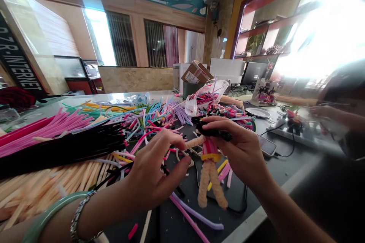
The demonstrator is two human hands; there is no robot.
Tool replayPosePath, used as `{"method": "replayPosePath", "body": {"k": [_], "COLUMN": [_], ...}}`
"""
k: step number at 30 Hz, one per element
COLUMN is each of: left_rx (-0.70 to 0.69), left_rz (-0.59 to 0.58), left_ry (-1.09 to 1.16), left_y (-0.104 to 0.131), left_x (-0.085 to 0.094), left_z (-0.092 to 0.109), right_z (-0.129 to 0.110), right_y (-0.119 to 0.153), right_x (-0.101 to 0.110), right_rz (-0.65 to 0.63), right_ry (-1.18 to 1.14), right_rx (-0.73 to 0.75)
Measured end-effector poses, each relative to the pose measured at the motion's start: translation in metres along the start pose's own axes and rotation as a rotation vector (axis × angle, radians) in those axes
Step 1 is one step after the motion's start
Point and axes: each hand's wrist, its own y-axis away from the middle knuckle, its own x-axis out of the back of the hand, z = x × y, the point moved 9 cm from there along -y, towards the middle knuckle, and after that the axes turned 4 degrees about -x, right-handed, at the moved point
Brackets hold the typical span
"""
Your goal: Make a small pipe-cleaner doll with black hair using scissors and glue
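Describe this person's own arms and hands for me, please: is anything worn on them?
Both the left hand and right hand are ungloved, and no sleeves show. Around the left forearm sit a smooth, pale green bangle and a silver-coloured, chain-like bracelet. The right wrist shows no jewellery.

Behind L hand (159,171): silver-col. link bracelet (79,211), then smooth pale-grn bangle (47,211). R forearm (288,205) bare.

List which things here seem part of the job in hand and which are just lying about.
Seemingly part of the job:
doll, held by left fingers and right fingers
black stems, peach stems, pink stems, close to its colours

Apparently just lying about:
phone
cardboard box
monitor
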Motion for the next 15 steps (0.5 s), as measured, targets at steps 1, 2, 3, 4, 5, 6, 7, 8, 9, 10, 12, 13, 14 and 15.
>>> {"method": "replayPosePath", "body": {"k": [1,2,3,4,5,6,7,8,9,10,12,13,14,15], "left_rx": [0.085,0.154,0.206,0.252,0.299,0.350,0.405,0.461,0.517,0.569,0.649,0.674,0.688,0.691], "left_rz": [-0.023,-0.047,-0.072,-0.100,-0.126,-0.148,-0.164,-0.176,-0.190,-0.205,-0.229,-0.236,-0.238,-0.237], "left_ry": [-0.010,-0.014,-0.003,0.025,0.069,0.128,0.196,0.271,0.351,0.433,0.605,0.688,0.763,0.830], "left_y": [0.001,0.002,0.003,0.004,0.005,0.007,0.008,0.010,0.012,0.013,0.015,0.016,0.016,0.016], "left_x": [-0.003,-0.006,-0.008,-0.012,-0.015,-0.019,-0.022,-0.026,-0.030,-0.035,-0.044,-0.048,-0.051,-0.053], "left_z": [-0.009,-0.016,-0.022,-0.026,-0.031,-0.035,-0.039,-0.043,-0.045,-0.047,-0.047,-0.046,-0.045,-0.043], "right_z": [0.001,0.002,0.003,0.005,0.006,0.007,0.009,0.010,0.010,0.011,0.012,0.012,0.012,0.013], "right_y": [0.000,-0.001,-0.001,-0.001,-0.001,-0.001,-0.001,0.000,0.000,0.000,0.000,0.000,0.001,0.001], "right_x": [0.000,0.000,-0.001,-0.001,-0.001,-0.002,-0.002,-0.003,-0.003,-0.004,-0.005,-0.006,-0.007,-0.008], "right_rz": [0.004,0.008,0.011,0.014,0.017,0.018,0.019,0.019,0.017,0.017,0.015,0.014,0.013,0.009], "right_ry": [-0.004,-0.014,-0.027,-0.039,-0.049,-0.059,-0.069,-0.078,-0.086,-0.091,-0.086,-0.080,-0.075,-0.075], "right_rx": [-0.001,-0.003,-0.008,-0.014,-0.022,-0.031,-0.041,-0.049,-0.056,-0.062,-0.068,-0.070,-0.071,-0.075]}}
